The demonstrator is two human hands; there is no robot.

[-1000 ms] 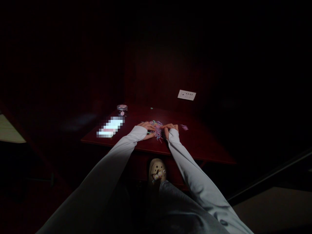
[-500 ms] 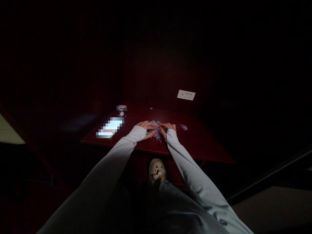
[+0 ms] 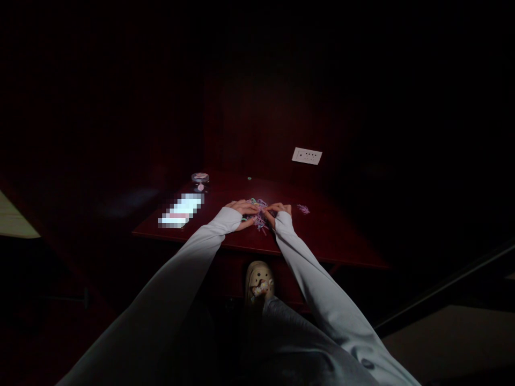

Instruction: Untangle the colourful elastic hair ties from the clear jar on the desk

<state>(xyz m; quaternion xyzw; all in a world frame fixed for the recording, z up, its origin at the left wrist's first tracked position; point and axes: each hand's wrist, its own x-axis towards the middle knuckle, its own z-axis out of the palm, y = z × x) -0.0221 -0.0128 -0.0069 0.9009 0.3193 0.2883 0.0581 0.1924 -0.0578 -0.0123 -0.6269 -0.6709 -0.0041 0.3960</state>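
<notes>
A loose pile of small coloured bands (image 3: 261,224), mostly purple with some green, lies on the dark red table near its front edge. My left hand (image 3: 244,210) rests at the pile's left side, fingers and thumb apart and touching the bands. At the right side is my right hand (image 3: 277,211), its thumb and index finger closed together over the pile; what they hold, if anything, is too small to name. A smaller purple cluster (image 3: 303,209) lies to the right of my right hand. One green band (image 3: 249,178) sits alone farther back.
A bright, pixelated slab (image 3: 182,210) lies on the table (image 3: 341,241) at the left, with a lidded clear jar (image 3: 200,182) behind it. A white socket plate (image 3: 307,156) is on the back wall. Below the table edge shows a beige clog (image 3: 259,279).
The fingers of my right hand have shifted slightly over the pile, toward my left fingertips. The rest looks nearly the same.
</notes>
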